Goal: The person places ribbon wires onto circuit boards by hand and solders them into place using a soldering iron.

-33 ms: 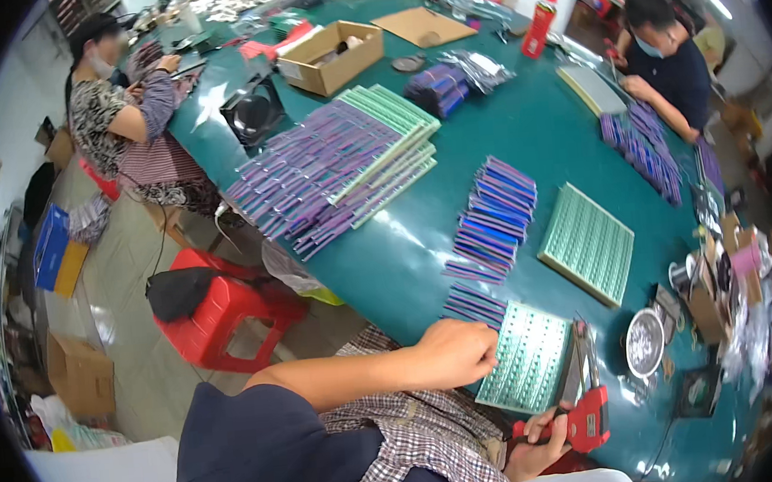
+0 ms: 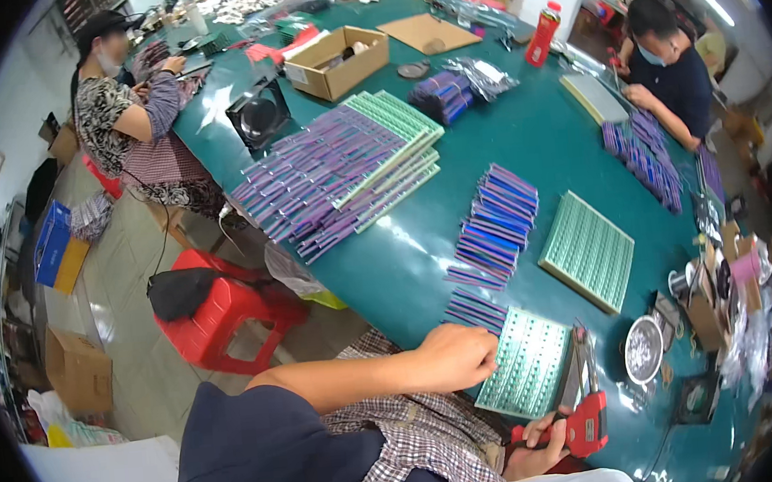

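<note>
My left hand (image 2: 459,356) is closed, fingers curled down at the left edge of a pale green circuit board panel (image 2: 527,362); whatever its fingertips hold is hidden. In my right hand (image 2: 538,445) is a red soldering gun (image 2: 586,426), gripped by its handle beside the panel's near right corner, with its slim metal front end pointing away from me. Just beyond my left hand lies a small row of purple and blue wire strips (image 2: 475,310), reaching to the panel's far left corner. Further off is a larger pile of such strips (image 2: 496,226).
A second green panel (image 2: 588,252) lies to the right, near a round metal bowl (image 2: 644,348). Stacked panels with purple wires (image 2: 335,163) and a cardboard box (image 2: 337,62) stand farther back. Two co-workers sit across the green table (image 2: 398,281). A red stool (image 2: 229,317) is at left.
</note>
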Action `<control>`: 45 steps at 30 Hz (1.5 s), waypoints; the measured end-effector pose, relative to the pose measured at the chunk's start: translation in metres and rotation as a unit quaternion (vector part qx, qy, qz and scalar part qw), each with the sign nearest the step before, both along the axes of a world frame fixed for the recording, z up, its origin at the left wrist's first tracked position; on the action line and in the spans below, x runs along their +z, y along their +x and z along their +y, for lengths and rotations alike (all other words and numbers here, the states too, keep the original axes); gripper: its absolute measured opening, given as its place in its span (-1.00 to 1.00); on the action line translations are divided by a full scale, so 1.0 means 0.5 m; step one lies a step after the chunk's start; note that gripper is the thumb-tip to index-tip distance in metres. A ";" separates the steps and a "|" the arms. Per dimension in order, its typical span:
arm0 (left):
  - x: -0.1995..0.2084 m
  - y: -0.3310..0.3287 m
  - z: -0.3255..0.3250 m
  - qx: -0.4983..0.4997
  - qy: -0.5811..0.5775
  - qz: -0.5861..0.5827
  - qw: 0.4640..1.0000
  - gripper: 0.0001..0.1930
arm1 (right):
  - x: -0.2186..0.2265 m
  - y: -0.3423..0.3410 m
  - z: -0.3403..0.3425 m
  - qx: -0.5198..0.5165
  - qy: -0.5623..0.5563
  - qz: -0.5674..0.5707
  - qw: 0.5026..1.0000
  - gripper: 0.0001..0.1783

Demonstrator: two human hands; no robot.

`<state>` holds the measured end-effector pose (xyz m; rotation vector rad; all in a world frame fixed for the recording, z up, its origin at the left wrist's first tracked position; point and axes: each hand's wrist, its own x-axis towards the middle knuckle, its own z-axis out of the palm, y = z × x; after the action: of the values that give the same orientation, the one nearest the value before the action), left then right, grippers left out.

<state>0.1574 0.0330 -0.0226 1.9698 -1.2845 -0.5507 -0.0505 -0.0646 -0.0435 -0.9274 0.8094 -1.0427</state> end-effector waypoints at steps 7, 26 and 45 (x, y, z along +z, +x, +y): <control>-0.004 -0.011 0.009 0.011 0.009 -0.034 0.999 -0.84 | -0.006 -0.062 -0.047 0.251 0.078 -0.012 0.965 -0.66; -0.013 -0.009 0.008 -0.002 0.018 -0.022 1.000 -0.85 | 0.009 -0.033 -0.008 -0.003 -0.007 -0.021 1.000 -0.67; 0.009 0.011 0.007 0.008 0.021 -0.031 0.999 -0.86 | 0.041 -0.042 -0.004 0.056 -0.048 0.021 0.997 -0.68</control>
<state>0.1628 0.0364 -0.0179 2.0456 -1.3038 -0.5163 -0.0717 -0.0664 -0.0232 -1.0675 0.7384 -0.9747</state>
